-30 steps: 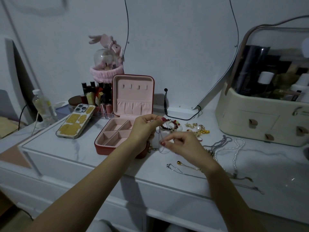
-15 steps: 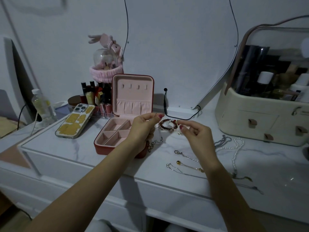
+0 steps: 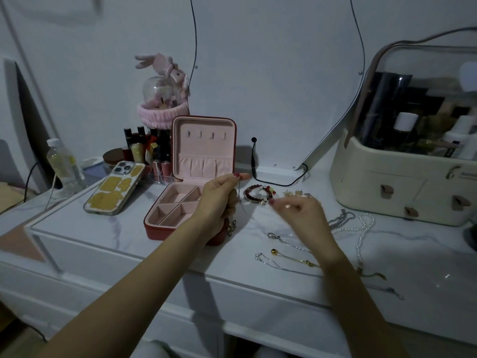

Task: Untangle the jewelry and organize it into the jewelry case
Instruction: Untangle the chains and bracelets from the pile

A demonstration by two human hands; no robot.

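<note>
Pink compartments of the jewelry case (image 3: 178, 202) sat bare; everything remained on the counter (image 3: 180, 257). My left hand (image 3: 219, 200) pinched a thin chain (image 3: 241, 200), while my right hand (image 3: 300, 214), at its three o'clock, hovered loosely curled, grip holding nothing I could see.

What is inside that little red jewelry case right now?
The jewelry case shows bare pink compartments and, in its raised lid, small hooks and a gathered pocket. No jewelry shows inside. The left hand covers its right-hand part, so that stays unknown.

phone (image 3: 114, 188) left of jewelry case (image 3: 192, 187), bracelet (image 3: 259, 193) right
</note>
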